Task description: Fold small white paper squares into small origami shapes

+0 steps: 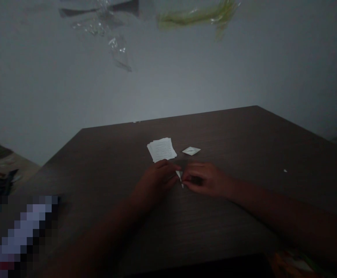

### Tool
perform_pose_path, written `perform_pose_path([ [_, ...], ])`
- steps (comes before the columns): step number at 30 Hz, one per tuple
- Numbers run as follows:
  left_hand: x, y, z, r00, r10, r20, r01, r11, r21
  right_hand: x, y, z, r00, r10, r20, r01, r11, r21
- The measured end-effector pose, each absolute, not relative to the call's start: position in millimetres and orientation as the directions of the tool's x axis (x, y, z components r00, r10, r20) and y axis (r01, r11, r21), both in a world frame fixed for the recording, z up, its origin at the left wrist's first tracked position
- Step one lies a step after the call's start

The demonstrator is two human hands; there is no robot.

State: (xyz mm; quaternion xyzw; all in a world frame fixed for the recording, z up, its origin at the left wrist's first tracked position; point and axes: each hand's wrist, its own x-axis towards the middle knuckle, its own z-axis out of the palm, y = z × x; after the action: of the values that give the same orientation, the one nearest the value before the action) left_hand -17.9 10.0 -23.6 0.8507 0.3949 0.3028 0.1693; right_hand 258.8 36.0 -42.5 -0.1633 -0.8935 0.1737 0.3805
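Note:
Between my two hands is a small folded piece of white paper (179, 174), narrowing to a point toward me. My left hand (158, 178) has its fingers closed on the paper's left side, close to the table. From the right, the fingertips of my right hand (204, 178) pinch its edge near the lower tip. Just beyond my left hand lies a stack of white paper sheets (161, 149) with faint printed lines. A diamond-shaped folded paper (191, 151) rests flat beyond my right hand. The dim light hides the finer folds.
The dark wooden table (237, 135) reaches back to a pale wall (185, 73). A tiny white scrap (285, 170) lies at the right. At the left edge is a blurred-out, pixelated object (23, 227). Taped plastic pieces (119, 50) hang on the wall.

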Motion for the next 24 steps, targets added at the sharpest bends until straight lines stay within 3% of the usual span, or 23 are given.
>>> perform_pose_path([
  [5,-8.4,6.0,-32.6,0.437,0.833,0.340,0.471,-0.534,0.702,259.1,31.5,-42.4,-0.638,0.514,0.573,0.252,0.843,-0.474],
  [9,-4.8,0.6,-25.9,0.421,0.860,0.290,0.446,-0.474,0.759,256.3,29.9,-41.0,-0.572,0.621,0.537,0.285,0.764,-0.580],
  [14,-3.9,-1.4,-21.2,0.427,0.854,0.298,0.491,-0.495,0.717,255.7,31.3,-42.5,-0.564,0.641,0.522,0.289,0.744,-0.602],
  [19,-5.7,2.0,-20.7,0.432,0.811,0.394,0.484,-0.577,0.658,257.2,32.7,-46.6,-0.541,0.647,0.537,0.308,0.746,-0.590],
  [24,-7.9,3.0,-17.3,0.449,0.783,0.431,0.536,-0.622,0.571,256.5,35.0,-48.1,-0.546,0.572,0.612,0.337,0.819,-0.464],
])
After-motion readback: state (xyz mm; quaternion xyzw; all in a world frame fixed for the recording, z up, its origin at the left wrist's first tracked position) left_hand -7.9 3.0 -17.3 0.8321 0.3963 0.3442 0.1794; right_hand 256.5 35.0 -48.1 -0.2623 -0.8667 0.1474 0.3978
